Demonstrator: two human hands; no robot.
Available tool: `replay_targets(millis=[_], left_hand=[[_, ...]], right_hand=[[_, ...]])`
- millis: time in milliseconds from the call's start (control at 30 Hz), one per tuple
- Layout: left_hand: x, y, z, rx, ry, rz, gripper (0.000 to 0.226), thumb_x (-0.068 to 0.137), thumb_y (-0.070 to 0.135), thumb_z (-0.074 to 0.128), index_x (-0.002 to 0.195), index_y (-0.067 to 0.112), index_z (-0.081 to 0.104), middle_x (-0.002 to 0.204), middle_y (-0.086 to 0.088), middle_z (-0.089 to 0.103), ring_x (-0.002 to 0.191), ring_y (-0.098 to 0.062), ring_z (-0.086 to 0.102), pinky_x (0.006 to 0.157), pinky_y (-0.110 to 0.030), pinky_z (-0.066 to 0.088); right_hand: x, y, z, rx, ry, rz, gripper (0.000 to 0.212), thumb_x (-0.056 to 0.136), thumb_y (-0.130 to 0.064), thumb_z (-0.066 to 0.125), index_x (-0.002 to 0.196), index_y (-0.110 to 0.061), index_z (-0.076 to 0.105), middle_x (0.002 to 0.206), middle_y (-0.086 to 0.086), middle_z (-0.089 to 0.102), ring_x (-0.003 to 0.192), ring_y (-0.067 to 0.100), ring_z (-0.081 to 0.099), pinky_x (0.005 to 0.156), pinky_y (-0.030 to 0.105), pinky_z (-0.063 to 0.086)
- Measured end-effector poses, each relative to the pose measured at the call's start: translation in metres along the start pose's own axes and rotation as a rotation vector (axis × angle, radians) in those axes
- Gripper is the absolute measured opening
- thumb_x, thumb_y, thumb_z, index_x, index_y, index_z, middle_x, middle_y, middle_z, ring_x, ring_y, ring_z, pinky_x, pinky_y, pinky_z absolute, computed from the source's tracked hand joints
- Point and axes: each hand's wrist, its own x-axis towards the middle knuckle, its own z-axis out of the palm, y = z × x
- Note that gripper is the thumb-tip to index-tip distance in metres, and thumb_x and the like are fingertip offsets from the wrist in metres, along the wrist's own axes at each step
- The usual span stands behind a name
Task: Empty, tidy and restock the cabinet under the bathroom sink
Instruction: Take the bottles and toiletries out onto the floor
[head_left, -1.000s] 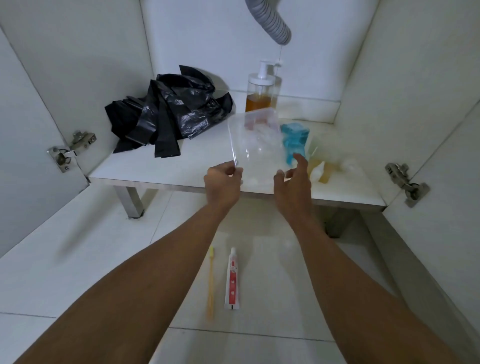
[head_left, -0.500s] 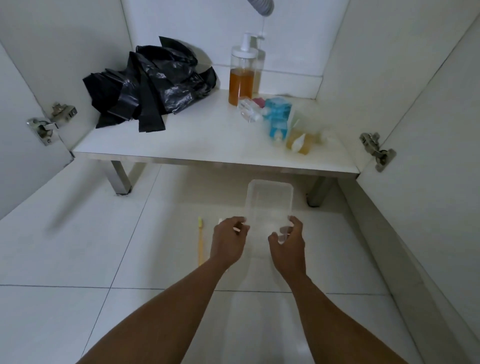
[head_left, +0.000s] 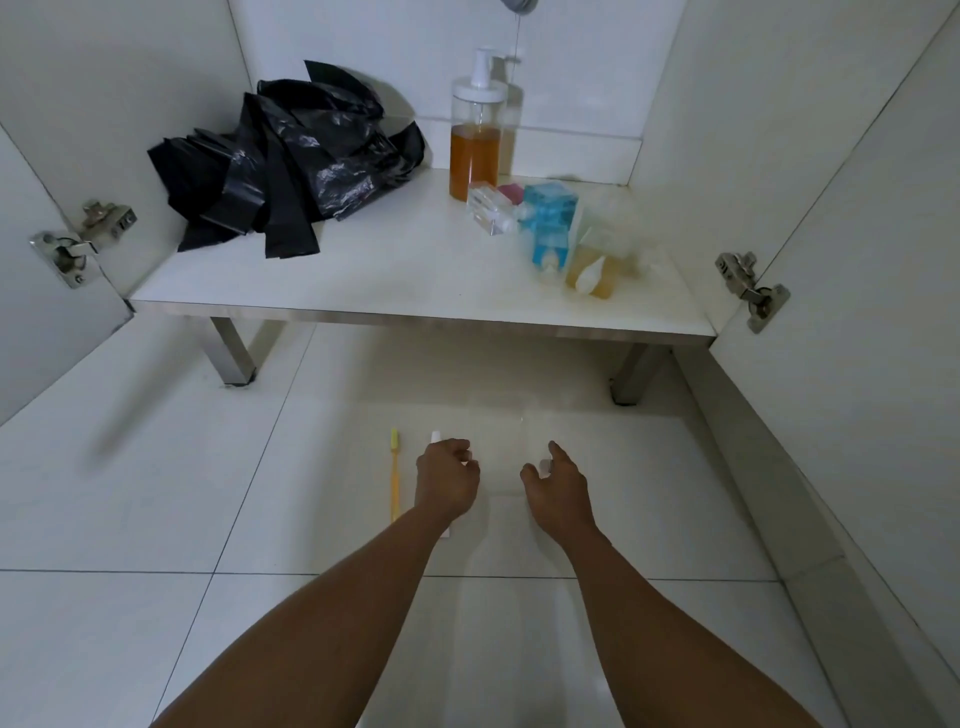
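A clear plastic box (head_left: 497, 441), faint against the white tiles, sits low over the floor in front of the cabinet. My left hand (head_left: 447, 480) grips its near left corner with curled fingers. My right hand (head_left: 558, 480) holds the near right corner between thumb and forefinger. On the cabinet shelf (head_left: 363, 280) lie crumpled black bin bags (head_left: 296, 161), a pump bottle of amber liquid (head_left: 475, 140), a small clear bottle (head_left: 491, 210), a blue bottle (head_left: 548, 228) and an orange bottle (head_left: 592, 270).
A yellow toothbrush (head_left: 395, 478) lies on the floor left of my left hand. A toothpaste tube's white cap (head_left: 435, 435) shows beside it, the tube mostly hidden by that hand. Both cabinet doors stand open, hinges left (head_left: 83, 241) and right (head_left: 753, 288). Shelf legs stand on the tiles.
Both hands carried the clear box from the shelf front down and toward me to the floor, right of the toothpaste. My view has dropped back from the cabinet.
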Motion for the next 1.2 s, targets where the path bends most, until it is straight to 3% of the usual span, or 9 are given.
replay_targets(millis=[200,367,500,633,767,867,933,1067,1200], left_hand=[[-0.003,0.007,-0.002,0.115,0.095,0.079,0.042,0.093,0.029,0.063,0.133,0.014,0.061,0.126,-0.004,0.066,0.116,-0.023,0.061,0.098,-0.032,0.045],[0.005,0.069,-0.004,0.062,0.22,0.46,0.026,0.092,0.034,0.064,0.114,0.02,0.067,0.092,0.011,0.066,0.076,-0.009,0.061,0.074,-0.027,0.049],[0.028,0.13,-0.009,0.045,0.296,0.689,0.018,0.089,0.028,0.065,0.103,0.017,0.07,0.087,0.007,0.067,0.076,-0.012,0.06,0.075,-0.033,0.052],[0.062,0.17,-0.009,0.153,0.193,0.713,0.038,0.091,0.026,0.064,0.126,0.012,0.061,0.116,-0.007,0.062,0.105,-0.023,0.061,0.095,-0.04,0.05],[0.092,0.189,-0.009,0.396,-0.009,0.561,0.067,0.097,0.035,0.062,0.153,0.019,0.031,0.149,-0.013,0.041,0.137,-0.029,0.04,0.112,-0.039,0.034],[0.112,0.191,-0.006,0.503,-0.038,0.583,0.07,0.101,0.037,0.054,0.158,0.024,0.017,0.154,-0.013,0.038,0.141,-0.031,0.033,0.116,-0.042,0.029],[0.124,0.193,-0.002,0.519,-0.045,0.589,0.067,0.103,0.035,0.05,0.159,0.03,0.014,0.148,-0.011,0.043,0.137,-0.03,0.036,0.115,-0.042,0.029],[0.137,0.193,0.008,0.507,-0.032,0.637,0.052,0.104,0.026,0.047,0.154,0.029,0.032,0.14,-0.01,0.048,0.13,-0.028,0.04,0.114,-0.041,0.032],[0.137,0.189,0.011,0.393,0.074,0.697,0.032,0.101,0.02,0.054,0.133,0.018,0.058,0.126,-0.007,0.06,0.114,-0.021,0.052,0.103,-0.033,0.044]], right_hand=[[0.0,0.003,0.001,0.05,0.192,-0.033,0.055,0.099,-0.03,0.053,0.149,-0.013,0.037,0.144,0.01,0.048,0.129,0.025,0.05,0.104,0.037,0.045],[0.02,-0.036,-0.034,0.142,0.456,-0.155,0.033,0.096,-0.023,0.056,0.128,-0.015,0.056,0.115,0.002,0.06,0.096,0.017,0.061,0.079,0.03,0.05],[0.051,-0.08,-0.075,0.156,0.524,-0.275,0.021,0.093,-0.02,0.054,0.111,-0.013,0.061,0.099,0.005,0.063,0.09,0.02,0.061,0.084,0.037,0.053],[0.077,-0.111,-0.111,-0.065,0.505,-0.384,0.038,0.094,-0.012,0.056,0.131,-0.015,0.054,0.123,0.008,0.054,0.107,0.022,0.058,0.095,0.034,0.048],[0.1,-0.117,-0.133,-0.262,0.314,-0.383,0.071,0.094,0.0,0.053,0.153,-0.03,0.026,0.159,0.009,0.014,0.132,0.027,0.044,0.1,0.032,0.041],[0.116,-0.113,-0.138,-0.365,0.234,-0.356,0.082,0.096,-0.005,0.053,0.155,-0.041,0.009,0.164,0.012,0.002,0.136,0.032,0.042,0.098,0.037,0.043],[0.129,-0.112,-0.138,-0.424,0.239,-0.363,0.085,0.096,-0.012,0.055,0.154,-0.045,0.002,0.162,0.014,0.013,0.13,0.034,0.048,0.091,0.036,0.044],[0.145,-0.114,-0.134,-0.549,0.27,-0.42,0.086,0.095,-0.023,0.059,0.154,-0.044,0.0,0.14,0.012,0.049,0.106,0.03,0.061,0.082,0.037,0.048],[0.148,-0.114,-0.124,-0.506,0.343,-0.408,0.077,0.093,-0.029,0.063,0.152,-0.042,0.014,0.132,0.01,0.053,0.106,0.03,0.061,0.088,0.04,0.049]])
